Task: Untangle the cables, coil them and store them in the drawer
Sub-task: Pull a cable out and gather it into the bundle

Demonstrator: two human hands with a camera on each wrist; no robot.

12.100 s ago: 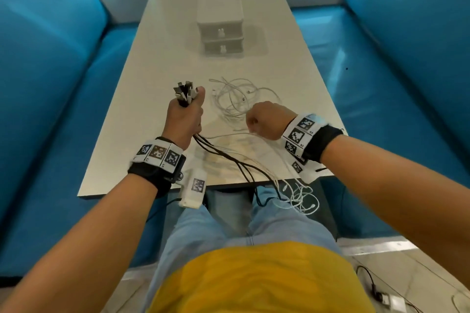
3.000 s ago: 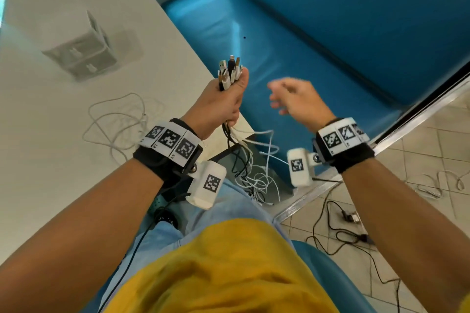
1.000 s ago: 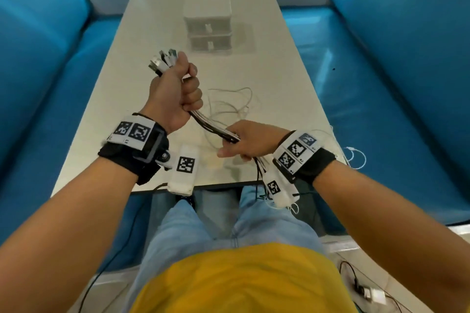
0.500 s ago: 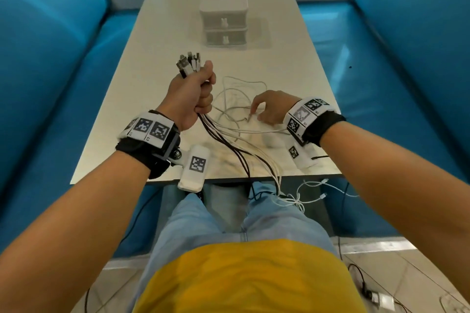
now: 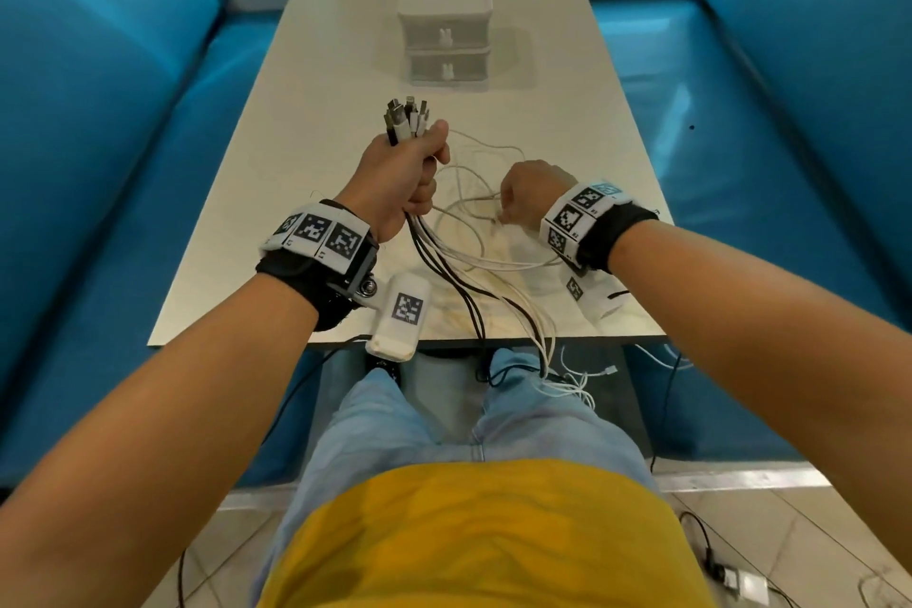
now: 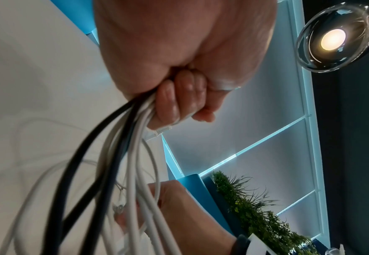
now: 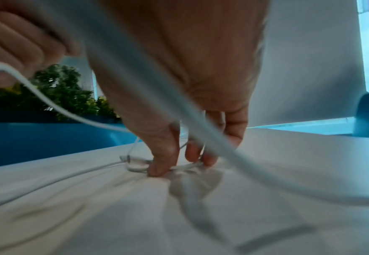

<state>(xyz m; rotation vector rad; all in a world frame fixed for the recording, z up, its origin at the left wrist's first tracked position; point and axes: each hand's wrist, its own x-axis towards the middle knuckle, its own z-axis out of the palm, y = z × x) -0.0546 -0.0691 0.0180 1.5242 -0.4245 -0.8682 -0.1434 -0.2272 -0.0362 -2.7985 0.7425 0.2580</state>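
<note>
Left grip (image 5: 400, 183): we hold it above the surface (image 5: 306, 123), fist curled tight round a bundle of cables (image 5: 464, 281); the wrist view shows the fingers (image 6: 179, 96) wrapped round the strands.
Plugs (image 5: 407, 120): they stick up out of the top of the fist, black and white mixed; we cannot count them surely, several at least.
Bundle below the fist: we count two black cables and a handful of white ones in the wrist view; they run down across the near edge of the surface and end in a loose heap on our lap.
Right grip (image 5: 528, 193): lowered to the surface just right of the left fist, thumb and fingertips (image 7: 163, 163) pinching a thin white cable (image 7: 139, 163) where it lies flat.
White cable: a loose tangle of loops on the surface between and beyond the two hands, touching the right fingertips; a small plug end lies just beside the thumb. Another white strand crosses close in front of the right wrist camera, blurred.
Drawers (image 5: 446, 47): one small white unit, two drawers stacked, both closed, each with a small knob; it stands farther along the surface, well apart from both hands.
Benches (image 5: 98, 138): two blue ones, one on each side of the surface.
</note>
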